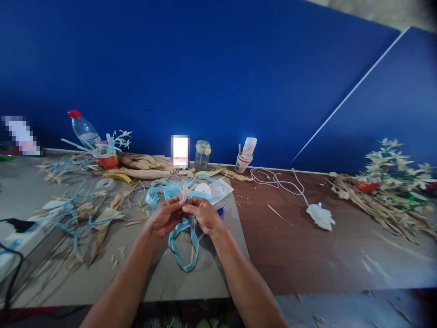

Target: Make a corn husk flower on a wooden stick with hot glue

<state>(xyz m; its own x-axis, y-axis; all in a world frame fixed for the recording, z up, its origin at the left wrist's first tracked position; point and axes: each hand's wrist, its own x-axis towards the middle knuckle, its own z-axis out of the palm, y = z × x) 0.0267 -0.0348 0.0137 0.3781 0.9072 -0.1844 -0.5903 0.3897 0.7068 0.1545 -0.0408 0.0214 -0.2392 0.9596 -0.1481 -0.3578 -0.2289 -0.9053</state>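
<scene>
My left hand (168, 215) and my right hand (202, 214) meet over the near part of the grey board, fingertips pinched together. Between them stands a small pale dried-husk flower (185, 188), gripped at its base. Light blue ribbon (184, 262) hangs in a loop below my hands, and more of it lies in loose folds behind them. Which fingers press on the ribbon is hidden. Just behind my right hand, a white roll (202, 189) rests on a white sheet (225, 190). A dark blue pointed tool (221, 211) lies beside my right wrist, partly covered.
Blue-stemmed husk flowers (77, 223) and a white power strip (32, 237) occupy the left. Along the blue wall stand a bottle (83, 130), a lit phone (180, 151), a jar (202, 157) and a paper cup (243, 163). A white cable (278, 182) and dried husks (372, 205) lie right.
</scene>
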